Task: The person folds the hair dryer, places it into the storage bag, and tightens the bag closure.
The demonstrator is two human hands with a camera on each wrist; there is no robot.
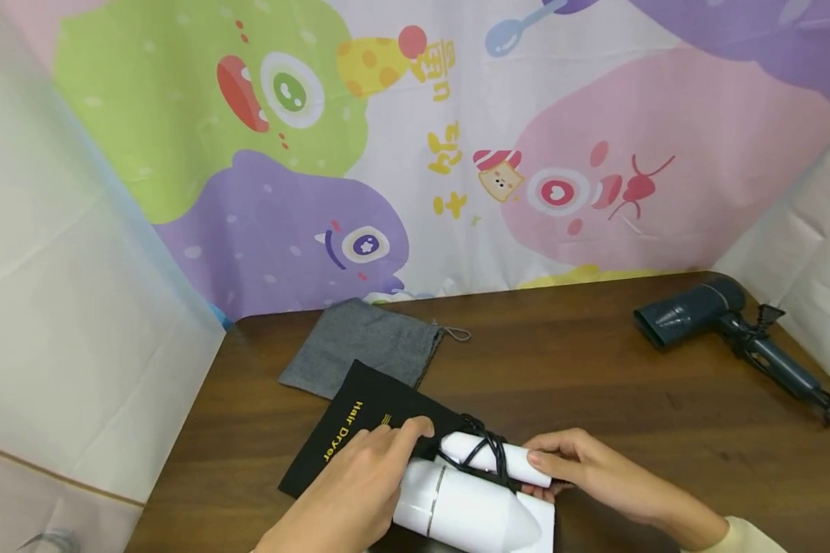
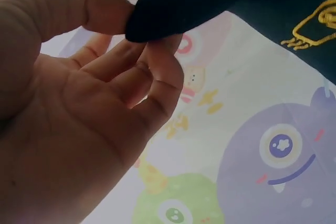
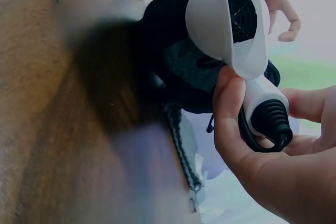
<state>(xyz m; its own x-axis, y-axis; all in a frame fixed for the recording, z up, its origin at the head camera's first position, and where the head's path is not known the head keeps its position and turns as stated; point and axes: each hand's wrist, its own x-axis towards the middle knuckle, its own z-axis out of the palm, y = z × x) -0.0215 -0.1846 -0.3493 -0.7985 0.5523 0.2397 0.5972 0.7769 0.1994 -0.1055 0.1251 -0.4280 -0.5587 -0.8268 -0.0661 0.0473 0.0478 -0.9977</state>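
Observation:
A white hair dryer [image 1: 449, 503] lies folded at the front of the table in the head view, its black cord [image 1: 487, 449] wound round the handle. My right hand [image 1: 598, 472] holds the handle end, thumb on one side and fingers on the other. The right wrist view shows this grip beside the cord's ribbed black sleeve [image 3: 270, 119]. Partly under the dryer is a black cloth pouch [image 1: 360, 399] with gold "Hair Dryer" lettering. My left hand [image 1: 360, 484] reaches over it; in the left wrist view, thumb and finger pinch the pouch's edge [image 2: 152, 22].
Behind the pouch lies a grey drawstring bag [image 1: 373, 342], partly covered by it. A dark hair dryer [image 1: 692, 311] with its cord bundled rests at the far right of the brown wooden table [image 1: 574, 376]. A cartoon-printed cloth [image 1: 456, 253] hangs along the back edge.

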